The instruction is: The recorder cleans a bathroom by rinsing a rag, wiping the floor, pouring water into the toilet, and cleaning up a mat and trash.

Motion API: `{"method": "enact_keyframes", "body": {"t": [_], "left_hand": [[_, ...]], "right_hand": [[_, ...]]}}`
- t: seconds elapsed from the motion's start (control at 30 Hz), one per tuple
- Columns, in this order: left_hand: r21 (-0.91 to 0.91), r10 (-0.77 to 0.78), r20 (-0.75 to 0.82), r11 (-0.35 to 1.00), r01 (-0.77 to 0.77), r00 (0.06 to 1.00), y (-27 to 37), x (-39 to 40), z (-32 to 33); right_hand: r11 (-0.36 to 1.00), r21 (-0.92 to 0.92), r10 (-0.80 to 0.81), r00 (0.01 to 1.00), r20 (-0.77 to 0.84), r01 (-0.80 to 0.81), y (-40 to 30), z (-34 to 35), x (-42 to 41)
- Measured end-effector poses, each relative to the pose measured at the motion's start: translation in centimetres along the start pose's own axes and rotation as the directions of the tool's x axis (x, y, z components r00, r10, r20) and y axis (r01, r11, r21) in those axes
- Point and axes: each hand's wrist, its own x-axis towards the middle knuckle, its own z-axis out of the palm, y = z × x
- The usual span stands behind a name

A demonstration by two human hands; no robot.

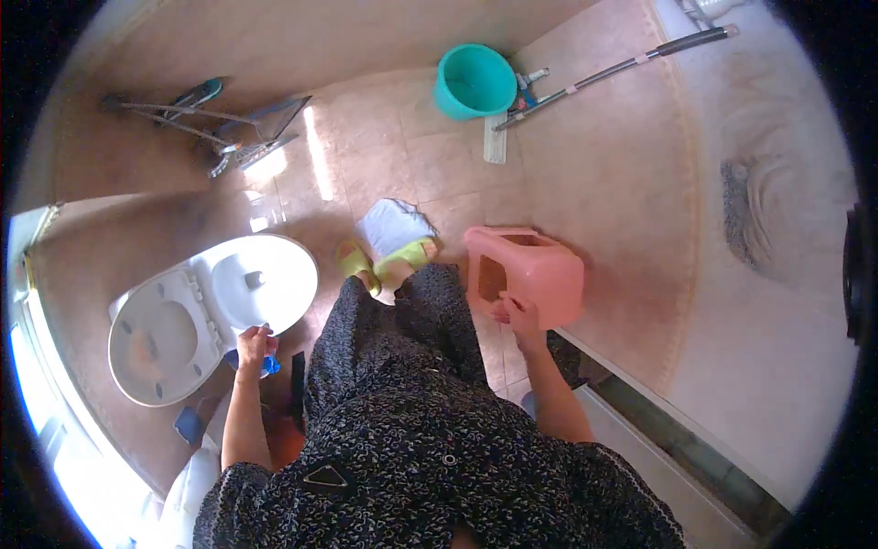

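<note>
My left hand (pixel 255 345) is at the near rim of a white toilet bowl (pixel 300 274), fingers curled. Something small and pale shows at its fingertips, too blurred to tell whether it is held. The toilet seat (pixel 123 350) is raised and leans back toward the wall. A blue item (pixel 271 365) sits just below the left hand, partly hidden by it. In front of a pink plastic stool (pixel 555 285) hangs my right hand (pixel 519 317), fingers loosely bent and slightly apart, with nothing visible in it. Whether it touches the stool I cannot tell.
Green slippers (pixel 406 255) are on my feet, against a light cloth (pixel 391 223) on the tiled floor. Farther off stand a teal bucket (pixel 451 96) and a mop (pixel 603 74) leaning on the wall. A folding metal frame (pixel 185 110) is at the far left.
</note>
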Motion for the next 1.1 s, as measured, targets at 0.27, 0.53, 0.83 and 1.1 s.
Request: {"method": "enact_keyframes", "body": {"t": [0.27,0.53,0.83,1.1], "left_hand": [[0.649,0.488,0.183,0.592,-0.477,0.854,-5.1,4.4,-1.0],[0.085,0.064,-0.138,0.995,-0.053,0.988,-7.0,2.4,0.8],[-0.165,-0.13,-0.261,0.982,0.089,0.956,11.2,4.8,7.1],[-0.281,0.114,-0.36,0.933,-0.224,0.926,27.2,0.0,17.3]], "right_hand": [[1.0,-0.001,-0.03,0.998,0.054,0.03,-3.8,5.4,6.5],[0.988,-0.108,0.102,0.994,-0.045,-0.106,-2.8,0.7,15.1],[0.905,-0.224,0.398,0.906,0.144,-0.362,-10.7,-1.0,27.2],[0.894,-0.169,-0.263,0.792,0.55,0.414,-31.8,16.8,37.7]]}}
